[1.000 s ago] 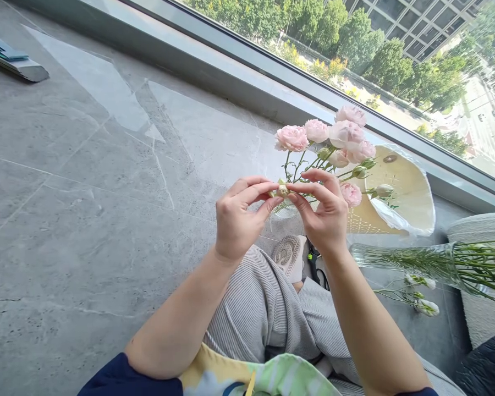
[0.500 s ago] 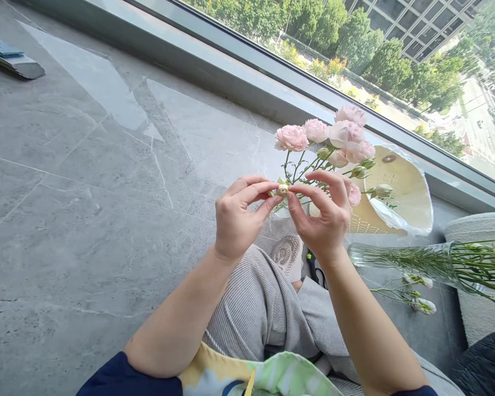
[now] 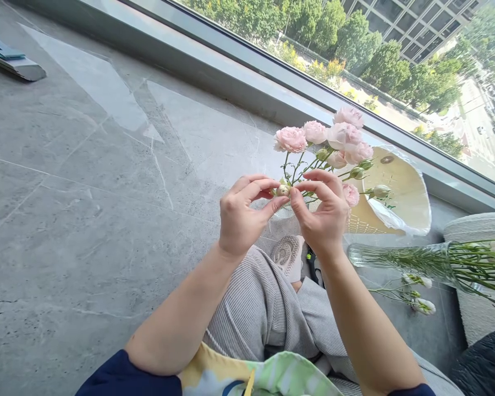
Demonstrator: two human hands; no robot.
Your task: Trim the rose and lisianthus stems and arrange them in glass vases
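Note:
Between both hands is a small pale cream flower bud [image 3: 282, 190]. My left hand [image 3: 249, 212] pinches it from the left with thumb and fingers. My right hand [image 3: 324, 212] has thumb and index finger closed at the bud's right side, its other fingers raised. Just beyond the hands, pink flowers [image 3: 291, 139] with green stems and buds stand in a clear glass vase [image 3: 284, 212], mostly hidden by the hands. A closed green bud [image 3: 381, 191] sticks out to the right of this bunch.
A cream woven basket [image 3: 408, 192] with plastic lining stands right of the pink flowers. Nearer lies a tall glass vase [image 3: 400, 255] full of stems, beside white flowers [image 3: 423, 306] on the grey tiled floor [image 3: 86, 247]. Books [image 3: 12, 58] lie far left; a window runs along the back.
Both hands have shifted slightly, and the bud between the fingers has turned a little. The left thumb now reaches farther right beneath it. The surrounding things stay in place.

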